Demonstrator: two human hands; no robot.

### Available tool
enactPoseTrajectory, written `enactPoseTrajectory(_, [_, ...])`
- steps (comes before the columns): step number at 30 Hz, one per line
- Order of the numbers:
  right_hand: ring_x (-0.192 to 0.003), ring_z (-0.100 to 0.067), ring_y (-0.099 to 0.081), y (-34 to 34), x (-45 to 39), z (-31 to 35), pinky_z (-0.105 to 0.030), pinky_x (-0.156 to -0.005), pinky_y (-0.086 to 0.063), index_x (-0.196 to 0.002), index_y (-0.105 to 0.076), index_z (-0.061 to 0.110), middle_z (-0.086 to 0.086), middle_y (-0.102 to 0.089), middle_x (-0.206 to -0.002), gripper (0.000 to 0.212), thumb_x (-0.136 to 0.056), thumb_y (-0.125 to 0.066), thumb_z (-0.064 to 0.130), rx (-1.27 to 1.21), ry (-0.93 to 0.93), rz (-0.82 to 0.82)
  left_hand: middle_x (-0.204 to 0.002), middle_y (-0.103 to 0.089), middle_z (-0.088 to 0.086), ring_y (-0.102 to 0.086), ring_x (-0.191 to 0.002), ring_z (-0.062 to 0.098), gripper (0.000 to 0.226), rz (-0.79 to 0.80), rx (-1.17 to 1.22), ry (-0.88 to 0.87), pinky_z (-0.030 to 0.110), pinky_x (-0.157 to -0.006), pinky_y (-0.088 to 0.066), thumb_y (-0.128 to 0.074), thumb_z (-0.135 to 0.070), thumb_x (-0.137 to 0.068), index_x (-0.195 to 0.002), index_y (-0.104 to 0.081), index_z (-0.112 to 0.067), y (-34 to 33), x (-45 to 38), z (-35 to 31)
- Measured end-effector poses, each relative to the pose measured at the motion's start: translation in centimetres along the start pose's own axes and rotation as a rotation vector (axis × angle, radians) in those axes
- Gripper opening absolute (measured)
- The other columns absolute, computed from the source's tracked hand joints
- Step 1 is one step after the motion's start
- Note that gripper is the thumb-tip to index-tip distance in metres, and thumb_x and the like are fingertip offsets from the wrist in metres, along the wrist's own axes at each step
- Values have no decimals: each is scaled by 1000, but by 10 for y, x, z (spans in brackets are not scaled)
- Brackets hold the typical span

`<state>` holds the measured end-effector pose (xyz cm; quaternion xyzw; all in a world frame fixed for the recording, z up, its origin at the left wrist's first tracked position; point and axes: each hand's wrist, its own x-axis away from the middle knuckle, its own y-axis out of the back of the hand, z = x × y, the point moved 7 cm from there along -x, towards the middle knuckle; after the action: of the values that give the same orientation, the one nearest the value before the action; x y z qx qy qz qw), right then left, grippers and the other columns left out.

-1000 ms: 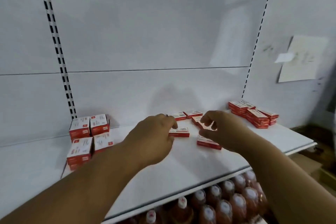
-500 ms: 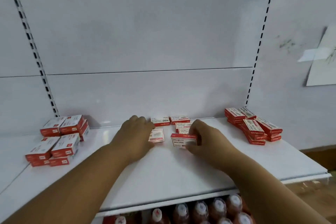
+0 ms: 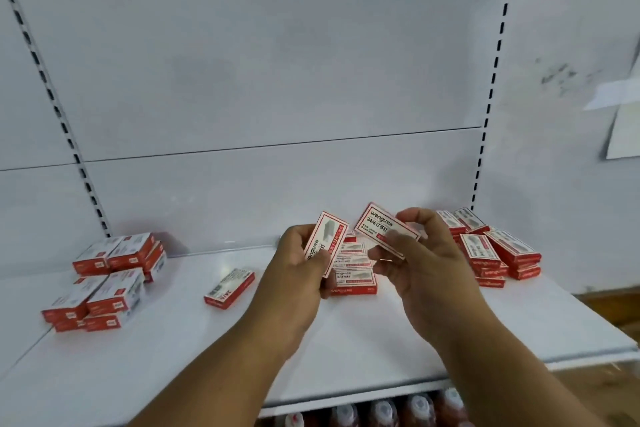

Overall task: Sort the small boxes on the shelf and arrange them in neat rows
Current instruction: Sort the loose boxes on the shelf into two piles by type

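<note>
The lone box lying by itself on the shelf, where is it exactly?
In the head view, the lone box lies flat on the shelf, left of the left hand and right of the left stacks.

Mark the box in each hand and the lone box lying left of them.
Left-hand box (image 3: 326,242), head view: printed top face.
Right-hand box (image 3: 380,227), head view: printed top face.
Lone box (image 3: 229,287), head view: top face.
</note>
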<state>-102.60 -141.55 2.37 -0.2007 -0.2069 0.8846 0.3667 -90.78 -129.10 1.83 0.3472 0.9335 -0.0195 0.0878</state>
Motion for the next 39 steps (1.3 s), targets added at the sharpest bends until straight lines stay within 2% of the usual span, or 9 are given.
enactPoseTrajectory(3, [-72,-26,-66,24,7,18,-35,-63,-50,-94,-54,16,-13,-73,-93,16,-92,-58,1,109,80,-126,-91,-73,-12,-66,-67,3,28,92,-74,26,20,-55,-49,-50,-19,-97,-100,-61,-45,-27,-7,2])
enactPoseTrajectory(9, [-69,-29,-62,93,19,64,-39,-63,-46,-65,-60,26,-21,-69,-82,28,-80,-76,8,389,193,-411,-66,-66,-4,-57,-58,10,18,233,-206,-28,32,-58,-46,-50,-25,-92,-100,-58,-39,-89,-20,-15])
enactPoseTrajectory(15, [-49,-16,-60,136,-19,101,-28,-43,-42,-63,-56,16,-6,-66,-59,25,-78,-75,12,708,173,-454,-81,-70,-18,-66,-73,-1,7,206,-415,-75,23,-62,-47,-67,-30,-84,-89,-65,-35,-139,-48,-29])
enactPoseTrajectory(20, [-33,-7,-47,159,-103,121,-19,-34,-35,-72,-61,10,-7,-67,-60,11,-79,-69,13,1079,106,-302,-69,-73,-14,-68,-61,3,23,118,-398,2,27,-64,-52,-72,-14,-78,-62,-70,-31,-178,-95,-19])
enactPoseTrajectory(25, [-44,-11,-60,163,-170,104,-23,-39,-42,-66,-60,11,-5,-70,-63,17,-81,-66,14,1328,-9,-15,-68,-74,-6,-73,-68,15,21,26,-419,98,44,-78,-60,-73,-9,-79,-64,-73,-24,-204,-135,0])
enactPoseTrajectory(29, [-68,-24,-72,162,-189,78,-40,-62,-58,-77,-65,4,-10,-73,-72,20,-83,-65,23,1398,-44,120,-63,-70,-16,-71,-70,14,37,-74,-576,66,44,-74,-59,-77,-20,-74,-63,-66,-54,-202,-142,4])
enactPoseTrajectory(31, [-63,-16,-70,164,-192,73,-34,-57,-57,-73,-62,12,-2,-72,-67,21,-82,-67,30,1438,-27,136,-61,-69,-11,-69,-68,13,16,-122,-685,72,43,-73,-59,-80,-28,-70,-63,-69,-37,-197,-142,3])
enactPoseTrajectory(33, [-62,-11,-67,166,-195,72,-27,-51,-50,-72,-59,18,3,-69,-68,23,-80,-69,37,1523,-10,157,-62,-68,-7,-67,-68,14,24,-174,-757,77,41,-72,-58,-81,-33,-68,-59,-63,-20,-193,-141,3])
enactPoseTrajectory(39, [-65,-10,-62,163,-196,73,-27,-55,-49,-75,-55,23,6,-64,-71,27,-82,-65,47,1577,62,158,-77,-68,-6,-66,-75,14,21,-178,-864,53,39,-74,-56,-72,-41,-80,-75,-62,-23,-199,-138,0])
